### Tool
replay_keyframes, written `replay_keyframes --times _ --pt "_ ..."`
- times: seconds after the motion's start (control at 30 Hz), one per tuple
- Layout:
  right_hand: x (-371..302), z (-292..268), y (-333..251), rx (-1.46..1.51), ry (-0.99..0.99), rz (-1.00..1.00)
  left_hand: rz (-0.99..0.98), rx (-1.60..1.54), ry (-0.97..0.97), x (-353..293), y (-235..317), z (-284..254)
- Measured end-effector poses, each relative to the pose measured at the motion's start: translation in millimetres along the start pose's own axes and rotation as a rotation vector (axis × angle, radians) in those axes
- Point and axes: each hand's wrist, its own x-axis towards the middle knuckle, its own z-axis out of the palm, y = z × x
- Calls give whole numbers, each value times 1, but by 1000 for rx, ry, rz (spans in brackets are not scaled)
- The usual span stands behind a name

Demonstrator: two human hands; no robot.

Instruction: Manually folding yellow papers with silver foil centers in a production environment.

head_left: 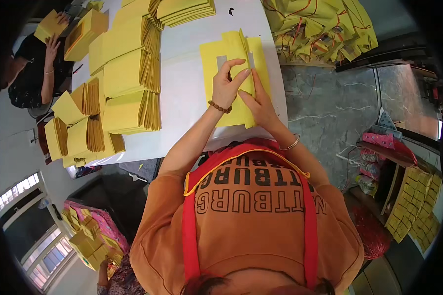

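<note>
Two hands are at work low over a folded yellow paper [235, 109], and I watch them from far away through the head camera. On the left hand [223, 89], the thumb and first finger bend toward each other with a gap between; its other fingers are tucked out of sight, so I cannot tell if they pinch anything. On the right hand [264, 107], thumb and first finger are spread apart and rest on the paper by a raised fold, closed around nothing I can see. I think the first finger lies along that fold to keep it straight. Beads [220, 107] circle the left wrist, and a bangle [293, 142] sits on the right one. Just below is a red apron [312, 231] over an orange-brown shirt [251, 236]. The paper lies flat on the white table [182, 78], right in front of the chest, likely so both arms reach it easily. Tall rows of yellow folded stacks [128, 71] stand to the left, maybe kept in line to save room. Past them, a co-worker in black [27, 64] has both hands on a yellow piece [51, 25]. To the right, beyond the table edge, is a heap of yellow bags [325, 24] with red strings. Farther off, more yellow bundles [413, 201] sit packed close together.
</note>
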Motion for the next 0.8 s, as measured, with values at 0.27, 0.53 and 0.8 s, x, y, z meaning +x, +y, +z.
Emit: replay_keyframes --times 0.27,0.53,0.8 --pt "0 2 -3 183 -19 -4 -56 -93 0 1 -9 -1" --pt "0 -2 2 178 19 15 -188 -134 12 -3 7 -1" --pt "1 1 9 67 29 -3 44 -76 107 -1 4 4"
